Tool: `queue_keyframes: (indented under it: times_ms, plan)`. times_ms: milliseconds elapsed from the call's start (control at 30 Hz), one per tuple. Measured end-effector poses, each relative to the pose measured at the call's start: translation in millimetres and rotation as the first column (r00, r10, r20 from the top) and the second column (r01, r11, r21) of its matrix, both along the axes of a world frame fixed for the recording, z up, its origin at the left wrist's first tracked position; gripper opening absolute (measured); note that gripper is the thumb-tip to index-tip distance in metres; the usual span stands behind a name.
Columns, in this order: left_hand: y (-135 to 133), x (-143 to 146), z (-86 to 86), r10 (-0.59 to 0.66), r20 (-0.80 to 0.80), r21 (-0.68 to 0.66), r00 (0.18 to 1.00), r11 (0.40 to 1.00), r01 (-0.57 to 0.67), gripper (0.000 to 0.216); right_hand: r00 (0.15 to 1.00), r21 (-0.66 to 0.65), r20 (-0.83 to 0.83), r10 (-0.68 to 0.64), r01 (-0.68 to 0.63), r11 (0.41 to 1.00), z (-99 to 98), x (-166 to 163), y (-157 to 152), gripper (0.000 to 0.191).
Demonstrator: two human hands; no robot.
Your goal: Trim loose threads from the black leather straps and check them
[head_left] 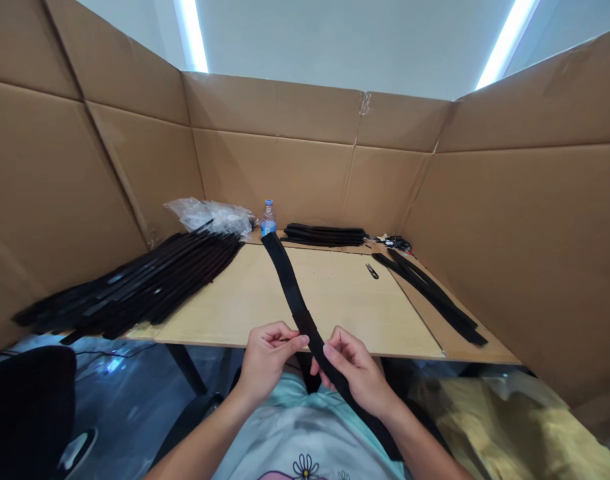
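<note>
A black strap [291, 290] crosses the bench [349, 313] and drops past its near edge at bottom centre, pinched in the curled fingers of the left hand [269, 357] and right hand [357, 373]. Both wrists angle inward, just beyond that edge. Small snips [371, 271] lie right of the strap, a pile of black straps [135, 287] well left.

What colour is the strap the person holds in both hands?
Black; the head view shows the strap best.
</note>
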State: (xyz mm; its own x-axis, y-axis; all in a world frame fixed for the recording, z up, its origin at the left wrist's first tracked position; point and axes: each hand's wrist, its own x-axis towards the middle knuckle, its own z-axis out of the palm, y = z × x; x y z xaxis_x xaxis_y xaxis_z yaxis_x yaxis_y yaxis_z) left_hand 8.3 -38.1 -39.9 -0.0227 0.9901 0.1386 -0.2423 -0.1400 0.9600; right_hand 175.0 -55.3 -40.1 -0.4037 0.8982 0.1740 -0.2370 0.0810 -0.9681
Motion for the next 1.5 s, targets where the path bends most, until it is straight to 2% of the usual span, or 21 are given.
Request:
queue_keyframes:
  times_ms: [133,433,533,667,767,900,1033,1133,1200,1300,1367,1433,1500]
  plan:
    - [-1,-1,-0.2,0.046,-0.063,0.049,0.997,0.998,-0.043,0.029,0.999,-0.044,-0.041,0.024,-0.025,0.999,-1.6,-1,1,0.033]
    - [2,-2,4.8,0.025,0.009,0.025,1.0,0.999,-0.025,0.031,0.994,-0.081,-0.112,0.017,-0.026,0.996,0.1,2,1,0.024]
    - [2,-2,5.4,-0.049,0.033,-0.014,0.998,0.999,0.049,0.029,0.993,-0.069,-0.112,0.021,-0.029,0.997,-3.8,2,2,0.029]
    - [-1,-1,7.0,-0.143,0.124,0.0,0.982,0.99,0.144,0.032,0.997,-0.055,-0.066,0.028,-0.032,0.998,-6.8,1,2,0.048]
    - [-5,1,9.9,-0.179,0.173,-0.021,0.968,0.982,0.186,0.028,0.998,-0.039,-0.018,0.06,-0.061,0.997,-5.4,0,1,0.039]
    - [-8,2,12.3,-0.144,0.182,-0.068,0.973,0.985,0.158,0.035,1.0,-0.036,-0.012,0.029,-0.029,0.999,-1.5,0,-3,0.037]
    - [-8,3,11.8,-0.103,0.138,-0.072,0.985,0.991,0.114,0.039,0.998,-0.01,-0.009,0.061,-0.061,0.998,1.6,1,-4,0.035]
    - [-8,4,9.3,-0.025,0.125,-0.058,0.992,0.998,0.032,0.039,0.999,0.036,-0.033,0.034,-0.033,0.999,1.6,2,-2,0.031]
    - [-8,4,7.5,-0.015,0.117,-0.052,0.993,0.998,0.022,0.035,0.999,0.037,-0.038,0.003,-0.002,0.999,0.3,3,-1,0.03]
    - [-8,4,6.7,-0.105,0.109,-0.043,0.988,0.993,0.11,0.031,0.998,0.033,-0.01,-0.058,0.059,0.998,-2.2,4,1,0.028]
    - [-8,4,7.6,-0.167,0.119,-0.025,0.979,0.985,0.171,0.035,0.997,0.029,0.008,-0.083,0.082,0.996,-3.4,4,1,0.042]
    - [-8,3,8.5,-0.201,0.128,-0.005,0.971,0.979,0.204,0.035,0.999,0.011,0.027,-0.044,0.044,0.999,-3.7,4,1,0.044]
    - [-9,2,8.6,-0.23,0.122,-0.003,0.966,0.973,0.232,0.033,0.998,-0.016,0.053,0.019,-0.019,1.0,-3.5,4,2,0.034]
